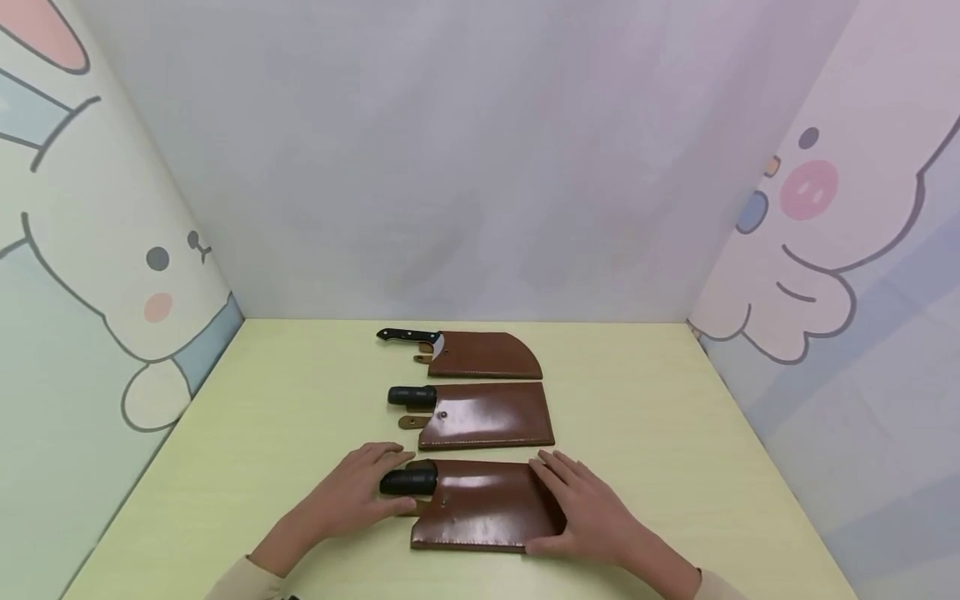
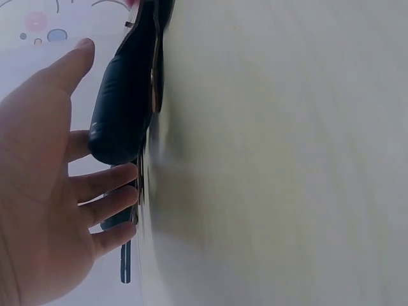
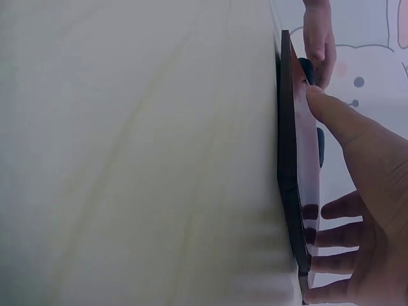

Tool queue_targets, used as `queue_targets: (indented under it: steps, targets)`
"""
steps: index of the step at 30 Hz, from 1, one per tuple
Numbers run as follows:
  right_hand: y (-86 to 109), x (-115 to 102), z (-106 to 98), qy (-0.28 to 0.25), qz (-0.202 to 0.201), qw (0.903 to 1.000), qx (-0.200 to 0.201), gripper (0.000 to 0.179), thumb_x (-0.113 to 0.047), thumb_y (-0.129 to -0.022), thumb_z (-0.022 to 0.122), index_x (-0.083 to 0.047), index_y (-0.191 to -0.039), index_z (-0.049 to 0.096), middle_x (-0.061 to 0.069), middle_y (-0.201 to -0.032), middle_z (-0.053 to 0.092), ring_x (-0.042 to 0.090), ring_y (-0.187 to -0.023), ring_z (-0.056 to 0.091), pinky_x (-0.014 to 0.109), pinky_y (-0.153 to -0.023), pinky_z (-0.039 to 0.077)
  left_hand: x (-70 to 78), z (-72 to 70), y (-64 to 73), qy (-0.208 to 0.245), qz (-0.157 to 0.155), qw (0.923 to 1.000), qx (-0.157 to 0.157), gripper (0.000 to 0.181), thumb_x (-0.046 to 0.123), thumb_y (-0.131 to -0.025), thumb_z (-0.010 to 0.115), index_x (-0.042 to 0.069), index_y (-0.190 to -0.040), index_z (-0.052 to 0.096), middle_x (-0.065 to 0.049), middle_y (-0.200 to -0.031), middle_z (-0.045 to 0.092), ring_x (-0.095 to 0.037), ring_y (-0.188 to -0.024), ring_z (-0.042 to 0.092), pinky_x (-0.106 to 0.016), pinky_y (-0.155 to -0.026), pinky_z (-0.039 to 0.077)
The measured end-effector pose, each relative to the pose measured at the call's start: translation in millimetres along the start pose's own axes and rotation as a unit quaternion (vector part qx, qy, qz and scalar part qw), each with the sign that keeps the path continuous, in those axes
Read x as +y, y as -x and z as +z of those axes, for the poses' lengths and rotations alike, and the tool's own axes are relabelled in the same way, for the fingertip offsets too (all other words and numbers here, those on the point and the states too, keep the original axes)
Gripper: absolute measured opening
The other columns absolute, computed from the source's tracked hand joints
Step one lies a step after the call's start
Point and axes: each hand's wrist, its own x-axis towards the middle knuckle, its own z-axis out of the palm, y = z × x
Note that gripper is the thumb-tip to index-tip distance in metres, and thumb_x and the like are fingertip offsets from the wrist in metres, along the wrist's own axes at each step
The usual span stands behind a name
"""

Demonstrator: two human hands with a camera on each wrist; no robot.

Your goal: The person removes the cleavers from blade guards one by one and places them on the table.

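Observation:
The nearest of three sheathed knives lies between my hands, its brown leather sheath closest to me and its black handle pointing left. My left hand is spread around the handle's end, thumb by the sheath's strap and fingers on the far side. In the left wrist view a gap shows between the palm and the handle. Over the sheath's right end lies my right hand, thumb at the near edge and fingertips toward the far corner. The right wrist view shows these fingers extended beside the sheath's edge.
Behind it lie a second brown sheath with a black handle and, farthest back, a cleaver with a riveted handle in a curved-ended sheath. All rest on a pale yellow table, bordered by cartoon-printed side walls.

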Motion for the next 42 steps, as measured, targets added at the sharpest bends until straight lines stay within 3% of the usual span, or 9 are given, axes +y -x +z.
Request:
queue_targets:
  steps: [8,13,21,27,34,42]
  targets:
    - [-3.1,3,6,-0.009,-0.015,0.9998,-0.012,0.132,-0.096,-0.062,0.060,-0.007,-0.157,0.040,0.014,-0.156,0.045,0.035,-0.140,0.047,0.049,-0.110,0.044,-5.9,5.3,-1.1,0.002,0.012,0.9999,0.007,0.066,0.071,-0.091,0.061,0.019,-0.131,0.070,0.004,-0.118,0.057,-0.014,-0.105,0.051,-0.042,-0.089,0.047]
    - [-4.1,4,5,-0.022,-0.027,0.9984,-0.046,0.141,-0.098,-0.057,0.061,-0.007,-0.160,0.031,0.016,-0.160,0.037,0.038,-0.143,0.043,0.051,-0.113,0.041,-8.4,6.6,-1.3,0.018,0.021,0.9996,0.003,0.065,0.068,-0.089,0.066,0.017,-0.129,0.071,0.008,-0.112,0.054,-0.010,-0.097,0.049,-0.033,-0.082,0.047]
    - [-4.5,4,5,-0.039,-0.027,0.9974,-0.053,0.131,-0.092,-0.066,0.065,-0.006,-0.159,0.033,0.017,-0.159,0.038,0.043,-0.142,0.043,0.054,-0.107,0.046,-6.2,4.7,-5.0,0.069,0.020,0.9971,-0.025,0.061,0.065,-0.087,0.070,0.019,-0.127,0.069,0.011,-0.109,0.052,-0.008,-0.095,0.047,-0.031,-0.080,0.046]
    - [-4.9,5,5,-0.013,-0.043,0.9985,-0.032,0.124,-0.091,-0.068,0.064,-0.005,-0.155,0.041,0.014,-0.151,0.048,0.035,-0.137,0.051,0.051,-0.099,0.053,-1.5,4.2,-10.0,0.062,0.017,0.9975,-0.031,0.055,0.060,-0.087,0.073,0.019,-0.123,0.069,0.011,-0.110,0.054,-0.008,-0.095,0.050,-0.032,-0.081,0.049]
    - [-7.3,5,-1,-0.005,-0.049,0.9985,-0.025,0.122,-0.089,-0.068,0.067,-0.006,-0.155,0.043,0.016,-0.150,0.050,0.033,-0.138,0.050,0.049,-0.098,0.053,1.8,6.5,-13.7,0.051,0.005,0.9980,-0.037,0.044,0.046,-0.090,0.077,0.016,-0.120,0.068,0.008,-0.109,0.055,-0.011,-0.096,0.051,-0.034,-0.079,0.050]
    - [-9.6,3,-10,-0.001,-0.042,0.9989,-0.020,0.124,-0.089,-0.066,0.069,-0.007,-0.155,0.043,0.017,-0.151,0.051,0.033,-0.139,0.050,0.048,-0.100,0.052,1.1,5.9,-10.1,0.035,0.018,0.9991,-0.018,0.040,0.040,-0.093,0.076,0.015,-0.123,0.070,0.007,-0.109,0.056,-0.010,-0.095,0.050,-0.030,-0.076,0.048]
